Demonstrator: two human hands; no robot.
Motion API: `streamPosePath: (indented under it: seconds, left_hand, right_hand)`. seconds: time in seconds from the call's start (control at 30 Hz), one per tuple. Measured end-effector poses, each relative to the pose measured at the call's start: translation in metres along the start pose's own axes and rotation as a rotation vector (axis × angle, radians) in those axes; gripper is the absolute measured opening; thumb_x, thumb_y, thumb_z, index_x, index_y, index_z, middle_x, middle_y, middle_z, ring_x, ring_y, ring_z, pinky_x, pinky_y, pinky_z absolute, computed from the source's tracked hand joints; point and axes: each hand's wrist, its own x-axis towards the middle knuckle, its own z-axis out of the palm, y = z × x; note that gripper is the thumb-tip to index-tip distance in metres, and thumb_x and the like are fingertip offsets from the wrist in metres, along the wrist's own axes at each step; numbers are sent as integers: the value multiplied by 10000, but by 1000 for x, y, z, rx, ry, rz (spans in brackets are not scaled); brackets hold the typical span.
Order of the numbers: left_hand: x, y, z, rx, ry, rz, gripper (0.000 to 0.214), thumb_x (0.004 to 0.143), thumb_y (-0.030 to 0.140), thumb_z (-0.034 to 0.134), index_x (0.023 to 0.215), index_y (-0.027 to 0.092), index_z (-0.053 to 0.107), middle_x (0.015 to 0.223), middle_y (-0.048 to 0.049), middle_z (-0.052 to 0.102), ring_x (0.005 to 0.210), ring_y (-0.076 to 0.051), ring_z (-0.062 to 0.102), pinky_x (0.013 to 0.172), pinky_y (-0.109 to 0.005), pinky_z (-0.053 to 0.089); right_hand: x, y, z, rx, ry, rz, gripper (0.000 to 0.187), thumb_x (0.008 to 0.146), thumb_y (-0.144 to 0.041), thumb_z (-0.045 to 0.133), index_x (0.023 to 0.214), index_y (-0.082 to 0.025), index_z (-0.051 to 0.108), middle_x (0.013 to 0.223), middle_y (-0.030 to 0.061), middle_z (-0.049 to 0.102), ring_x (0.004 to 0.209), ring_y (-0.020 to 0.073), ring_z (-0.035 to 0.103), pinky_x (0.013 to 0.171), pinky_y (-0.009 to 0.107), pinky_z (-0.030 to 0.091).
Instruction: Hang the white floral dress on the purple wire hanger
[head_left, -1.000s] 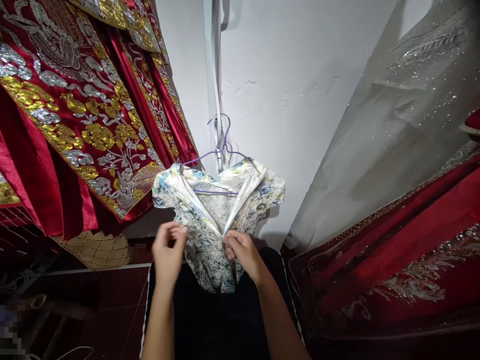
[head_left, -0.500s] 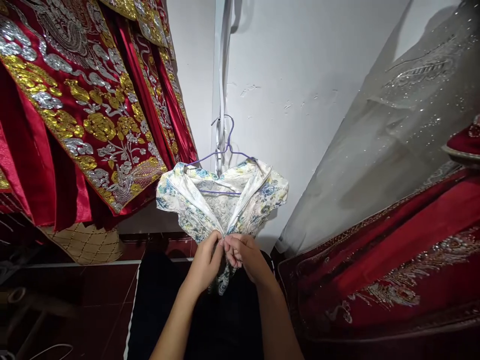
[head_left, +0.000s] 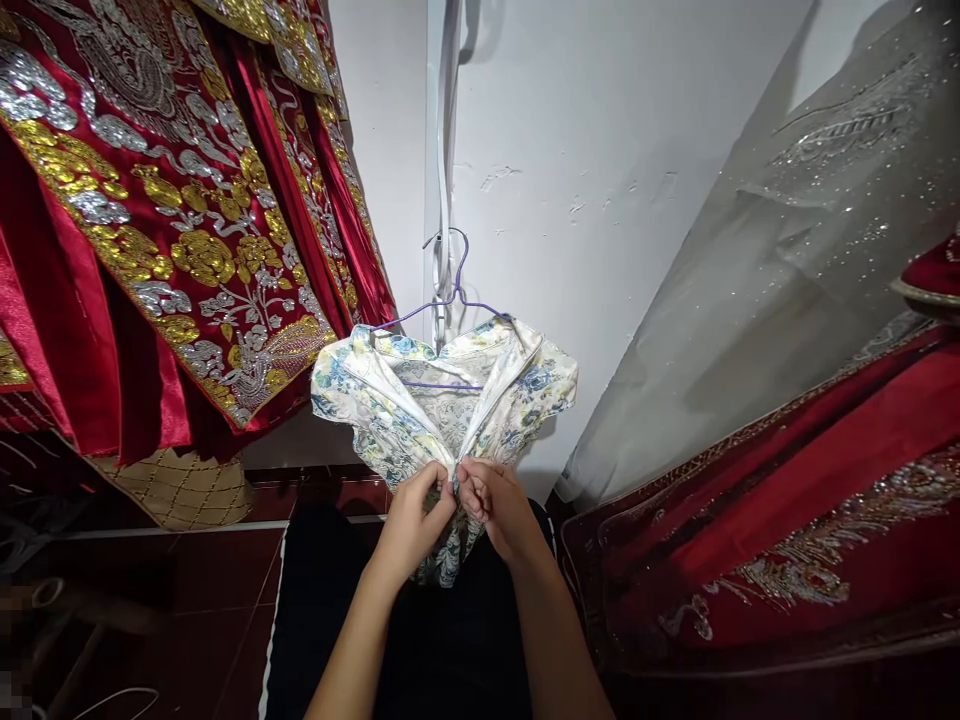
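A short-sleeved floral dress [head_left: 379,420] in white, blue and yellow hangs on a purple wire hanger [head_left: 457,292], its front open in a V. At the bottom of that V my left hand [head_left: 414,508] pinches the left front edge between thumb and fingers. Close beside it, my right hand [head_left: 491,500] is closed with thumb and forefinger on the right front edge. The fingertips hide whatever small fastening may lie there. Below my hands the lower part of the dress [head_left: 448,565] hangs bunched against dark cloth.
Red garments [head_left: 202,250] with gold and silver embroidery hang at the left. On the right are a sheer sparkling white gown [head_left: 750,290] and a red beaded garment [head_left: 810,500]. A white wall [head_left: 570,130] and a strap [head_left: 442,130] stand behind the hanger.
My right fingertips have shifted slightly up, opening a small gap from my left fingers. The dress and hanger hang nearly as before, and the view has moved a little.
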Motion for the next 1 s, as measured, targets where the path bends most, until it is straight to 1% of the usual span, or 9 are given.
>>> streamPosePath:
  seconds: [0.1, 0.2, 0.3, 0.4, 0.57, 0.67, 0.77, 0.9, 1.0]
  left_hand:
    - [-1, 2, 1, -9, -27, 2, 194, 956, 277, 439, 779, 198, 449, 731, 22, 441, 683, -129, 411, 649, -244, 334]
    - [-1, 4, 2, -22, -53, -4, 200, 961, 277, 425, 777, 199, 428, 723, 26, 401, 671, -126, 369, 625, -245, 304]
    - [0, 4, 2, -25, -78, 2, 190, 962, 259, 405, 782, 199, 420, 727, 25, 394, 679, -127, 361, 631, -251, 296]
    - [1, 5, 1, -5, -82, 9, 190, 957, 248, 401, 774, 198, 412, 723, 25, 386, 682, -129, 358, 634, -257, 289]
    - [3, 10, -1, 20, -101, 36, 190, 924, 198, 415, 737, 199, 380, 712, 25, 392, 682, -132, 369, 631, -259, 283]
    - [3, 13, 0, 13, -116, 47, 168, 896, 167, 425, 735, 199, 387, 721, 23, 423, 689, -133, 392, 642, -259, 292]
    - [2, 14, 2, -8, -121, 43, 154, 878, 159, 430, 730, 196, 404, 718, 20, 438, 693, -136, 403, 647, -261, 297]
    - [-3, 9, 3, -47, -112, 19, 162, 854, 136, 419, 709, 196, 378, 697, 23, 403, 682, -132, 377, 628, -257, 279]
    - [-8, 5, 4, -54, -104, 6, 164, 849, 134, 413, 704, 195, 369, 696, 23, 389, 688, -132, 368, 632, -259, 271]
  right_hand:
    - [0, -5, -3, 16, -4, -19, 326, 833, -463, 637, 710, -162, 605, 435, -50, 465, 381, 58, 297, 422, 232, 187]
    - [0, -13, -7, -22, 2, -32, 314, 839, -445, 643, 720, -156, 613, 453, -49, 470, 399, 59, 315, 439, 234, 192]
    - [2, -18, -9, -48, 27, -39, 320, 834, -457, 639, 729, -156, 618, 453, -48, 466, 406, 69, 323, 444, 245, 194]
    - [6, -23, -8, -75, 42, -44, 331, 829, -478, 628, 736, -161, 621, 443, -48, 459, 408, 81, 323, 445, 255, 192]
    - [12, -37, -2, -145, 102, -83, 315, 808, -454, 640, 690, -163, 621, 420, -44, 448, 401, 79, 294, 437, 257, 175]
    - [14, -49, 0, -167, 94, -128, 315, 800, -450, 650, 682, -158, 635, 413, -41, 444, 392, 71, 284, 425, 252, 171]
    - [17, -60, 2, -179, 74, -160, 323, 797, -463, 659, 716, -150, 664, 430, -34, 469, 383, 64, 283, 404, 242, 180]
    - [22, -69, 5, -188, 20, -171, 341, 792, -481, 669, 738, -144, 679, 439, -24, 496, 369, 62, 307, 377, 228, 197]
    - [30, -75, 6, -198, 21, -187, 359, 781, -491, 686, 736, -135, 688, 441, -15, 512, 367, 64, 340, 365, 218, 199]
